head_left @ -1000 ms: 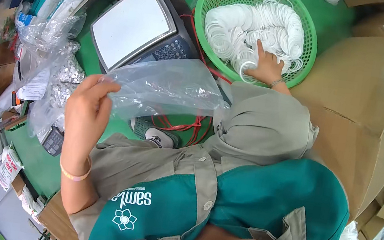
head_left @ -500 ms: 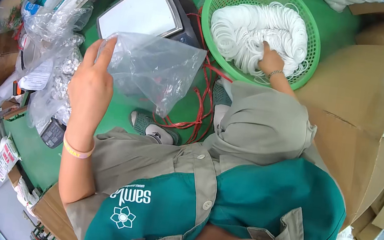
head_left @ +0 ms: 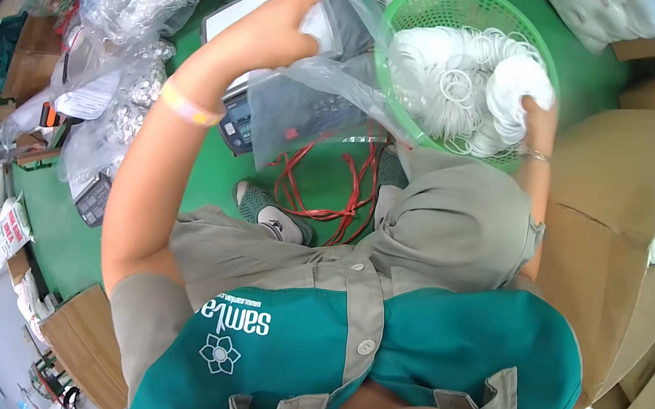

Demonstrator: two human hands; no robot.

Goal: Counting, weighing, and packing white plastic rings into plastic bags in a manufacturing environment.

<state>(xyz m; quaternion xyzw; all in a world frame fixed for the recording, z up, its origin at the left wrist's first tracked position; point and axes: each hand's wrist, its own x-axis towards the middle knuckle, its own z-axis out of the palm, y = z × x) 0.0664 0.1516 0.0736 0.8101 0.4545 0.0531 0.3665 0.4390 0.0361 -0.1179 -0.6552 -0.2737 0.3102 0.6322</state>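
Observation:
My left hand (head_left: pixel 273 25) holds up a clear plastic bag (head_left: pixel 318 94), pinching its top edge over a flat weighing scale (head_left: pixel 245 13). The bag hangs open beside a round green basket (head_left: pixel 434 14) filled with several white rings (head_left: pixel 462 81). My right hand (head_left: pixel 536 117) is inside the basket at its right side, fingers closed around a bunch of the white rings. The basket rests by my raised grey-trousered knee (head_left: pixel 459 223).
A tangle of red cord (head_left: pixel 329 196) lies on the green floor (head_left: pixel 79 245) by my shoe (head_left: pixel 268 209). Filled clear bags (head_left: pixel 131 26) pile at the left with a calculator (head_left: pixel 93 201). Brown cardboard boxes (head_left: pixel 626 221) stand at the right, a wooden box (head_left: pixel 86 346) at lower left.
My left hand has lifted the clear bag up and to the right, toward the basket's rim. My right hand has shifted to the right inside the basket and closed on rings.

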